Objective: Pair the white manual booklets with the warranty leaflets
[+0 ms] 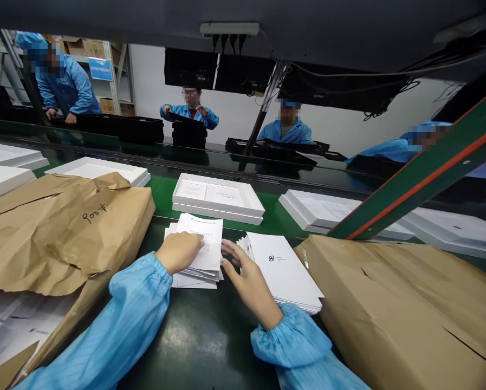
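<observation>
My left hand [181, 250] is curled over a white warranty booklet [210, 230] at the top of a small uneven stack, its fingertips on the printed cover. To the right of that booklet, my right hand [246, 273] is open with fingers apart, the fingertips near the booklet's right edge. Whether they touch it I cannot tell. A second stack of white booklets [285, 265], with a small black logo on the top cover, lies just beyond and to the right of my right hand. Loose blue sleeves cover both forearms.
A torn brown paper package [116, 216] of printed sheets sits at left, a brown wrapped package [405, 314] at right. White box trays [218, 214] line the green belt [161, 187]. A green slanted beam [421, 173] crosses at right. Several co-workers in blue stand opposite.
</observation>
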Demonstrator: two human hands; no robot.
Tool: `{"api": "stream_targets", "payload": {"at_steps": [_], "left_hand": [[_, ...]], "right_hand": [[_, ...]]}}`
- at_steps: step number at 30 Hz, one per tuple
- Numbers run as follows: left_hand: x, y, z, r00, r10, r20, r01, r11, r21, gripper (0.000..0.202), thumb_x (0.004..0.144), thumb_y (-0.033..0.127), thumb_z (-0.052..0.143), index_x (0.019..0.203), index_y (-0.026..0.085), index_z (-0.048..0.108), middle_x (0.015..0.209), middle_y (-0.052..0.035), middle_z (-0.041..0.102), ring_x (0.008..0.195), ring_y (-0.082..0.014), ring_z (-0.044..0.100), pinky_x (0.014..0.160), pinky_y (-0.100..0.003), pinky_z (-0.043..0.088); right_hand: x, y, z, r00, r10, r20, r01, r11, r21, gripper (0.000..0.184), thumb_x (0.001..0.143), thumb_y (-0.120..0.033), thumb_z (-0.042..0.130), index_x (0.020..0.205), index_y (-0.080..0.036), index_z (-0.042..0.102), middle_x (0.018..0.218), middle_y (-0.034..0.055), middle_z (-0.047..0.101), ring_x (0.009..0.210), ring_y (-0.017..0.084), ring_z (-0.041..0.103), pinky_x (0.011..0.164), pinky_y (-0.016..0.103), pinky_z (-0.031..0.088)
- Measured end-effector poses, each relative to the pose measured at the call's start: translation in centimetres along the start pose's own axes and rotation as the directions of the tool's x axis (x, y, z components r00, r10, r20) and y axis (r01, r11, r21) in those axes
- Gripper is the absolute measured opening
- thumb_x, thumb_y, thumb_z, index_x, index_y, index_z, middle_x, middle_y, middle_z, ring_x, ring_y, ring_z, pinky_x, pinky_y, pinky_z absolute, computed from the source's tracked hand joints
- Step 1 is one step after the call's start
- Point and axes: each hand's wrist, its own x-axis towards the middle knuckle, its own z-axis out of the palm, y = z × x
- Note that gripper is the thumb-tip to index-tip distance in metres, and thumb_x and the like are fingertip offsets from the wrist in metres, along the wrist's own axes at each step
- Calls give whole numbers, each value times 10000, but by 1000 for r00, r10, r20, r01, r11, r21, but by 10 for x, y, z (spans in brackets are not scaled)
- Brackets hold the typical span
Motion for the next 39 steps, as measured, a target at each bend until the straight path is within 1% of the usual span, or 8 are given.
{"api": "stream_targets", "payload": {"at_steps": [8,12,14,17,23,27,32,39], "left_hand": [[5,-6,1,980,195,40,-164,906,-391,297,724,308,388,973,256,541,1022,3,563,968,-187,472,813,-275,327],[13,-12,-2,977,-9,-211,-94,875,-475,431,684,321,460,1100,210,426,1130,-43,475,982,-199,455,817,-302,338],[16,-13,-2,963,-116,-244,-58,794,-605,590,638,331,525,1169,166,325,1162,-95,434,973,-215,461,799,-322,358],[18,-11,5,994,-19,-104,-78,540,-838,575,640,366,525,1133,118,366,1105,-126,485,935,-229,491,763,-335,391],[28,-10,36,984,-106,-146,-129,146,-981,449,678,361,488,1058,127,445,1021,-101,554,900,-207,522,781,-337,398],[35,-15,49,969,-203,-142,-118,127,-985,439,675,353,492,1054,136,450,1026,-97,553,888,-201,531,777,-337,409],[37,-18,53,970,-193,-148,-120,150,-981,432,677,356,487,1055,150,450,1036,-90,546,884,-200,533,782,-345,409],[36,-20,53,969,-206,-138,-98,195,-976,423,678,364,484,1045,154,457,1010,-83,563,871,-191,541,796,-339,403]], "right_hand": [[6,-3,12,982,149,120,-175,952,251,384,712,-246,418,1082,-204,326,578,-59,460,369,64,418,360,189,364],[5,-9,1,997,80,-20,-66,915,397,425,729,-253,411,1129,-225,268,743,-2,537,459,77,471,385,183,373],[4,-14,-4,997,29,-67,3,901,434,461,743,-268,402,1165,-234,220,830,26,553,545,99,514,438,199,404],[5,-20,-14,998,-43,-53,61,910,411,517,759,-286,384,1211,-246,137,874,40,565,627,125,544,504,229,431],[2,-14,-76,982,-48,-184,29,994,-104,489,763,-334,363,1212,-245,189,928,50,555,773,161,541,645,311,442],[-22,3,-108,996,78,-39,-85,765,-639,456,651,-351,514,1080,-217,438,1066,92,510,1013,264,420,806,425,354],[-49,6,-95,969,245,26,-91,453,-887,546,563,-249,610,1082,-207,447,1068,131,515,1017,312,414,810,498,307],[-59,-10,-81,990,133,55,-4,406,-914,523,569,-266,607,1063,-215,440,967,104,557,958,299,448,786,485,312]]}}
